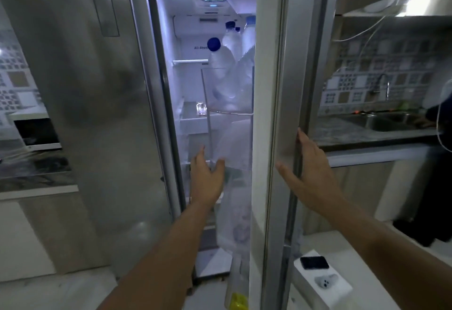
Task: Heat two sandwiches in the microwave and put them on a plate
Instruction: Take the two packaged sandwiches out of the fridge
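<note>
Refrigerator (80,104) compartment, right-hand door (276,89) partly swung out, interior lit. At 12 o'clock in the view, blue-capped water bottles (221,65) lean together in the door bin (227,111), one cap tipped toward the opening. The left hand (208,177), fingers spread and holding nothing, reaches into the gap at about 6 o'clock of the lit interior, its fingertips close to the lower door bin; contact cannot be confirmed. The right hand (307,175) lies flat along the outer edge of the door at 3 o'clock, fingers extended, steadying rather than gripping. The two hands are well apart, with the door edge between them.

The sandwiches are not visible; by judgement they lie deeper on a shelf, hidden by the door and bins, so the task stands at its first step. No plate is seen; a pale appliance at 9 o'clock might be the microwave, but that cannot be told.

Risks from here: the opening is narrow, so the left forearm could knock the leaning bottles out of the bin. A door released by the flat right hand could swing back onto the left arm. A blind reach could crush a soft sandwich or drag out the wrong item. The white box (320,280) at 5 o'clock carries a dark phone (314,262) near the door's swing path.
</note>
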